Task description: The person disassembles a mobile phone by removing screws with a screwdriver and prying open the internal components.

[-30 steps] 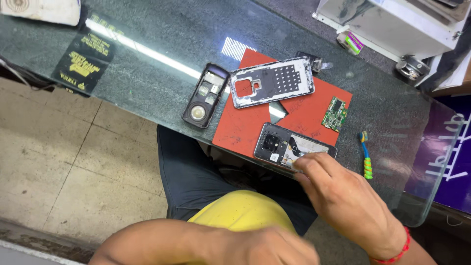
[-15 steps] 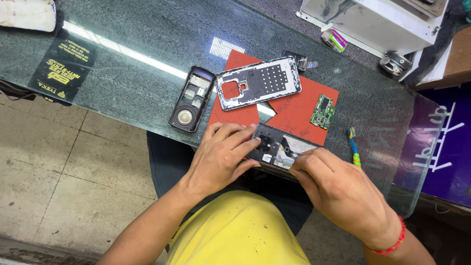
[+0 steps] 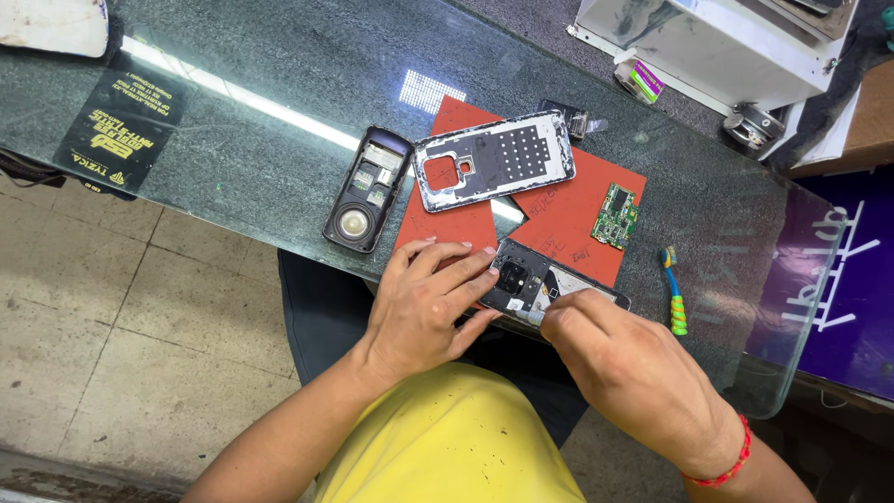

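An opened smartphone [image 3: 526, 279], its back cover off, lies at the near edge of a red mat [image 3: 559, 214] on the glass counter. My left hand [image 3: 424, 303] rests on the phone's left end and holds it down with spread fingers. My right hand [image 3: 619, 359] has its fingertips pinched together over the phone's right half; whether a small tool is in them is hidden. The phone's removed back frame [image 3: 494, 160] lies further up the mat. A small green circuit board [image 3: 615, 216] sits on the mat's right side.
A small dark keypad phone with its back off [image 3: 365, 189] lies left of the mat. A blue-green toothbrush [image 3: 674, 303] lies to the right. A black mat with yellow print [image 3: 116, 130] is far left. A white machine [image 3: 717, 42] stands at the back right.
My left hand has come up from my lap onto the phone's left end. The view has shifted slightly. My right hand stays on the phone.
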